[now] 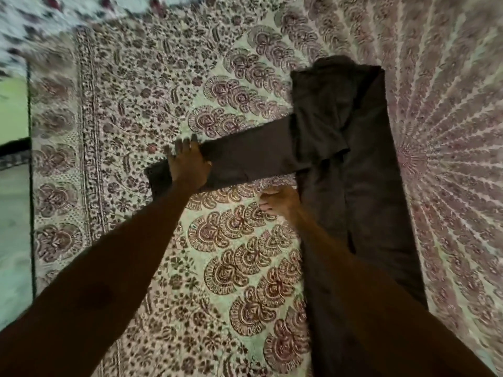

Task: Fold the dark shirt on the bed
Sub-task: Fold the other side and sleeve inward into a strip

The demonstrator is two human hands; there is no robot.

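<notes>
Dark shirt [367,186] — sleeve [245,156] points frame-left | left hand [187,167] flat on cuff end | right hand [277,202] at body edge — grip unclear

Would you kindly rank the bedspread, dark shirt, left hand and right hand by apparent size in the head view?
1. bedspread
2. dark shirt
3. left hand and right hand: near alike, so I leave them unranked.

Lower end of the dark shirt [353,172] cut off at the bottom edge, part hidden under the right forearm [367,281]. Grip of the right hand [280,202] too blurred to tell. Far bedspread [40,20] smeared.
</notes>
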